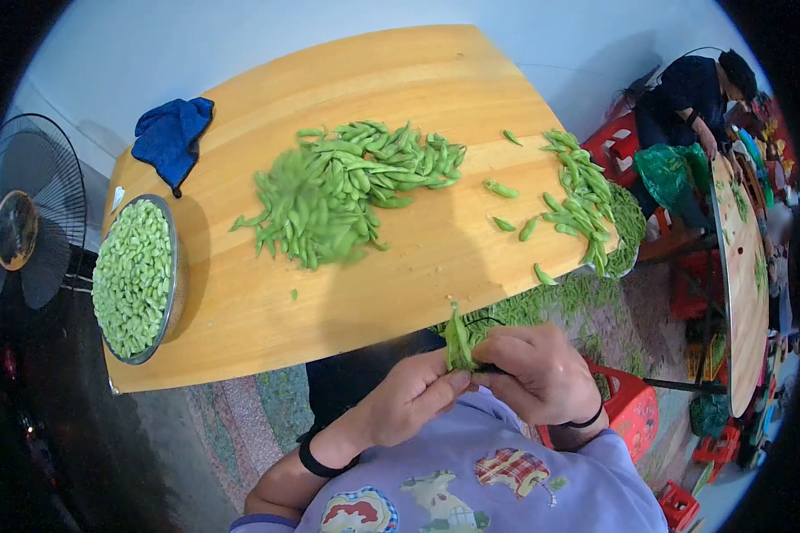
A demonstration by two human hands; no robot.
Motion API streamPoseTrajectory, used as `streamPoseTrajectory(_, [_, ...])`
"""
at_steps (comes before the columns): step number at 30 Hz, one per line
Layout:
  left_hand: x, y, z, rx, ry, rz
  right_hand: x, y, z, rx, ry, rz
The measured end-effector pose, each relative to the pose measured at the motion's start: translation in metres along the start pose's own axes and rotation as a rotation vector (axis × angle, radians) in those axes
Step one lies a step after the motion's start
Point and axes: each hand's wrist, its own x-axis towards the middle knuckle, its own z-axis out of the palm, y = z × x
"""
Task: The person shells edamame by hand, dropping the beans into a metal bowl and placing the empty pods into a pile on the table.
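Yeah, left hand (411, 395) is pinching a light, bendy-looking pod (457, 342) sensibly low; right hand (538, 366) is sitting curled alongside, grip unclear.

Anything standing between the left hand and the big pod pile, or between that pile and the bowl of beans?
Nothing visible either way. Left hand to pod pile: just tabletop, front edge first. Pile to bowl: tabletop only.

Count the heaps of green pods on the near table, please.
2: a larger heap around the middle and a smaller heap at the right edge. A few loose pods lie between them.
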Motion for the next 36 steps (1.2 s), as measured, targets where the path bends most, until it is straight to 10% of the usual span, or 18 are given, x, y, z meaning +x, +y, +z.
streamPoseTrajectory(14, [0.018, -0.015, 0.003, -0.387, 0.306, -0.024, 0.004, 0.009, 0.041, -0.162, 0.399, 0.055])
streamPoseTrajectory(23, [0.02, -0.019, -0.002, 0.154, 0.317, 0.199, 0.004, 0.008, 0.032, 0.379, 0.419, 0.265])
streamPoseTrajectory(29, [0.021, -0.015, -0.007, 0.496, 0.426, 0.299, 0.009, 0.01, 0.035, 0.085, 0.441, 0.164])
streamPoseTrajectory(36, [0.025, -0.005, -0.005, -0.269, 0.469, 0.152, 0.02, 0.02, 0.035, 0.574, 0.449, 0.308])
